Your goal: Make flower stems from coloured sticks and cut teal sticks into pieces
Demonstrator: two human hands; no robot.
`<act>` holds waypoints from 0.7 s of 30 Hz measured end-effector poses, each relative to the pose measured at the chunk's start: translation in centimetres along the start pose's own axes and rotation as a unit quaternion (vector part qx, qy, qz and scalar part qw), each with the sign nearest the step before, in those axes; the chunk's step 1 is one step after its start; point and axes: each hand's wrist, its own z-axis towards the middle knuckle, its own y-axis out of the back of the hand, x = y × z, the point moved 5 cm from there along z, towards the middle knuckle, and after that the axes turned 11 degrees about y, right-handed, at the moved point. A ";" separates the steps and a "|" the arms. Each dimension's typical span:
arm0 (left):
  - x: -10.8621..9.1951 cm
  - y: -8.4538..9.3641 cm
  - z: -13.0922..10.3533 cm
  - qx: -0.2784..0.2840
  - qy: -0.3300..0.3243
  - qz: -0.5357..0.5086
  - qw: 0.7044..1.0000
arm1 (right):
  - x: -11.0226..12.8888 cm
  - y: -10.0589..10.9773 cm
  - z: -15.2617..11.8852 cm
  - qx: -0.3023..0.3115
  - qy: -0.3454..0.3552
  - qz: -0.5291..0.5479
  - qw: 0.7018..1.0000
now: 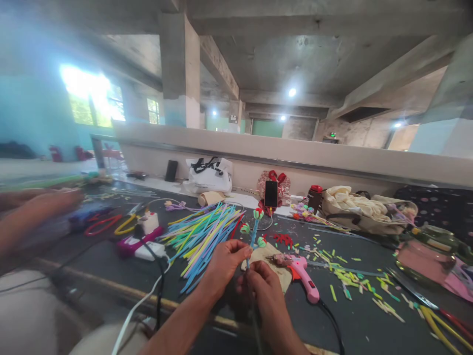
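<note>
Room: concrete ceiling and pillars, lights lit. Dark worktable [354, 325], littered with cut pieces [347, 277]; pipe-cleaner pile [209, 236] left of centre. Left hand [227, 261] and right hand [264, 283] both pinch the blue stem [253, 241], upright above the table's front edge.
</note>
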 end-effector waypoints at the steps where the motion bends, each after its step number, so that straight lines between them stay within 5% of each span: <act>1: -0.1 0.2 0.1 -0.006 -0.014 0.018 1.000 | -0.2 0.0 -0.1 0.004 -0.009 0.006 1.000; 7: -1.1 1.0 -0.2 -0.048 -0.074 0.179 0.980 | 1.1 0.8 -0.4 0.063 0.028 -0.154 0.986; 14: -1.5 0.9 -0.5 -0.054 -0.092 0.293 0.950 | 7.4 2.7 -0.6 0.102 0.234 -0.472 0.844; 21: -1.3 0.1 -0.7 -0.078 -0.099 0.389 0.913 | 6.9 3.0 -0.4 0.135 0.272 -0.587 0.751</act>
